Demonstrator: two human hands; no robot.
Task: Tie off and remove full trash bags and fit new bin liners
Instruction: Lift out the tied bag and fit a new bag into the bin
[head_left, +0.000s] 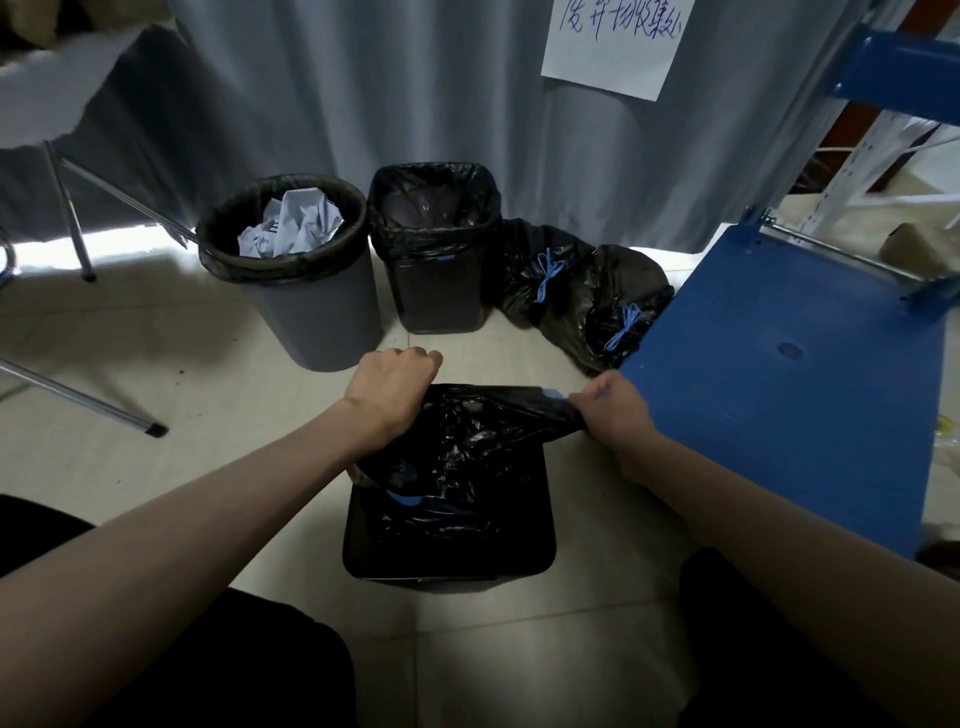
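1. A folding table (62, 88) is standing at the far left, its metal legs (78, 228) angling down to the tiled floor (156, 332).
2. A round grey bin (311, 312) is sitting just right of those legs, lined with a black bag and holding crumpled white paper (291, 223).
3. A square black bin (441, 291) is standing just beside the grey one, a black liner (431, 208) folded over its rim, in front of a grey curtain (363, 78).
4. The left hand (392, 392) is gripping the far left edge of a new black liner (467, 441), fingers curled over it and knuckles up.
5. That liner is hanging partly inside the near black bin (447, 540), which is standing on the floor between the person's forearms; its mouth is being held stretched between the two hands, above the bin's rim.
6. Two tied-off black bags (571, 296), knotted with blue drawstrings (548, 273), are lying on the floor to the right of the square bin.
7. The right hand (615, 410) is pinching the liner's right edge near its blue drawstring strip, pulling it taut.
8. A blue shelf (779, 364) is filling the right side, with a handwritten paper sign (613, 41) hanging on the curtain above.
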